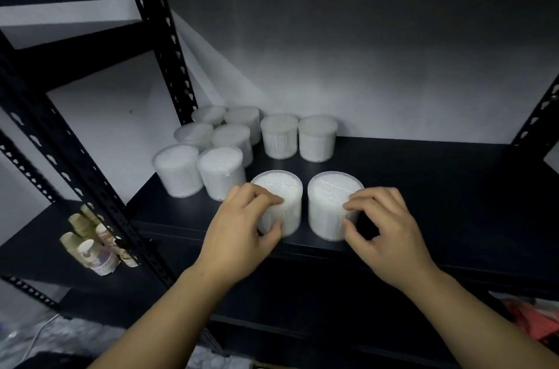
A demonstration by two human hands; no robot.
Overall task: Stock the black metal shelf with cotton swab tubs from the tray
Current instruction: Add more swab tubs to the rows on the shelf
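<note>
Both hands, left hand and right hand, on two tubs at shelf edge

2 clear cotton swab tubs upright at front edge of black metal shelf, one under each hand's fingers; 8 more tubs behind, back-left.

**Grey wall behind dark racking**

A plain pale grey wall fills the background, brightest in the middle and dimmer toward the edges. To the left stands a second black metal rack bearing stacked paper cups. Crinkled clear plastic wrap lies on the floor below.
</note>
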